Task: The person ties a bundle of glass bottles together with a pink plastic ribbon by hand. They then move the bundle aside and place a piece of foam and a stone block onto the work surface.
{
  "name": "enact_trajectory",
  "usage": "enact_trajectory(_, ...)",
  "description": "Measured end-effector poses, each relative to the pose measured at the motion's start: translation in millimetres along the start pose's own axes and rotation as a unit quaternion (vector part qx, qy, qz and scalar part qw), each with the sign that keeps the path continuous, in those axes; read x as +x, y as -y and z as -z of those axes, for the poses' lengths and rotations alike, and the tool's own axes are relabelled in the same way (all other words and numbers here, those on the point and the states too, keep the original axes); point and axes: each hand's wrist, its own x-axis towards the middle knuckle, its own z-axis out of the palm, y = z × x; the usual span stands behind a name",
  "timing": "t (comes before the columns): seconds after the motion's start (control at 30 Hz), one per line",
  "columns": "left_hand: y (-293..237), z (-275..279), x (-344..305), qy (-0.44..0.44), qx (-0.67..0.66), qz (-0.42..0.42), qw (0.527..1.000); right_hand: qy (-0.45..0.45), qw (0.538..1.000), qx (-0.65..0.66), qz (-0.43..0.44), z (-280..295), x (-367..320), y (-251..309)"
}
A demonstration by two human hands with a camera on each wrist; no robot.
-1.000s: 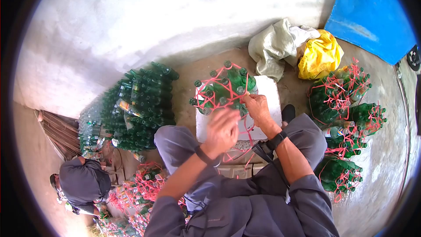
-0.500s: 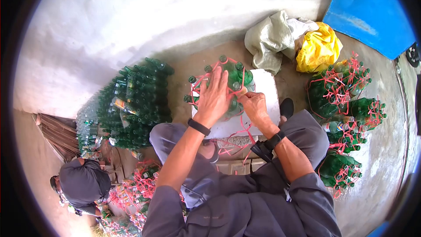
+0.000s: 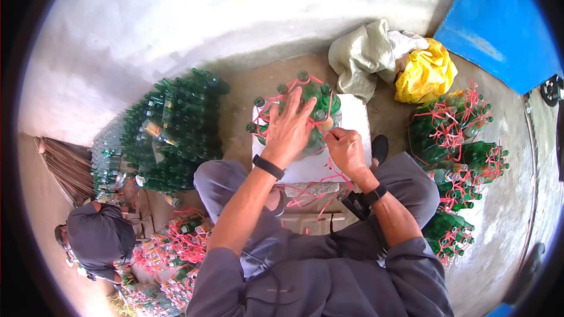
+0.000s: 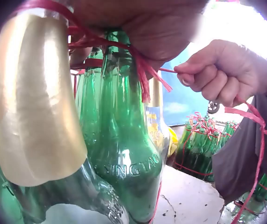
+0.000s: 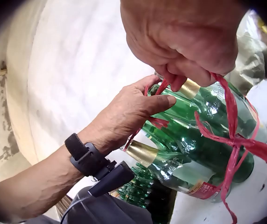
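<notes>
A bundle of green glass bottles, laced round the necks with red plastic string, stands on a white block. My left hand lies over the bottle necks with its fingers spread and partly hides them. Just right of the bundle, my right hand pinches the string. From those fingertips a taut red strand runs to the necks under my left palm, as the left wrist view shows. Gold foil wraps one near neck. A loose length of string hangs below my right hand in the right wrist view.
A large stack of green bottles stands at left, with clear ones beyond. String-tied bundles line the right side. Another person bends beside more tied bottles at lower left. A pale sack and yellow bag lie behind.
My left hand has moved from in front of the bundle up onto the bottle necks, its fingers spreading. My right hand keeps its pinch on the string and has drawn slightly away from the bottles.
</notes>
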Motion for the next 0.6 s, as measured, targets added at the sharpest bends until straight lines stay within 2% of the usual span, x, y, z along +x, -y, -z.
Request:
enact_trajectory(0.03,1.3,-0.4,-0.1,0.006,0.001,-0.004,1.0,-0.013,0.998,-0.02,0.063,0.4,0.6,3.5)
enact_trajectory(0.17,3.6,-3.7,-1.3,0.015,-0.012,0.011,1.0,-0.009,0.987,-0.086,0.139,10.1,10.4,24.8)
enact_trajectory(0.23,3.8,-5.4,-2.6,0.007,-0.025,0.015,1.0,-0.003,0.967,-0.116,0.226,12.6,20.4,35.9)
enact_trajectory(0.27,4.3,-5.7,-3.0,0.004,-0.034,0.016,0.999,-0.003,0.966,-0.119,0.229,14.2,25.9,40.1)
enact_trajectory(0.33,4.3,-7.5,-2.6,-0.004,-0.041,0.021,0.999,0.049,0.934,-0.19,0.299,16.1,38.0,47.4)
enact_trajectory(0.47,3.5,-6.1,-2.9,0.014,-0.039,0.026,0.999,0.031,0.91,-0.235,0.34,9.0,69.6,52.1)
enact_trajectory(0.57,3.4,-3.0,-3.2,0.048,-0.005,0.023,0.999,0.054,0.904,-0.293,0.307,10.4,88.2,50.0)
enact_trajectory(0.6,3.5,-2.1,-3.4,0.05,-0.006,0.022,0.999,0.043,0.92,-0.279,0.272,12.5,89.4,49.2)
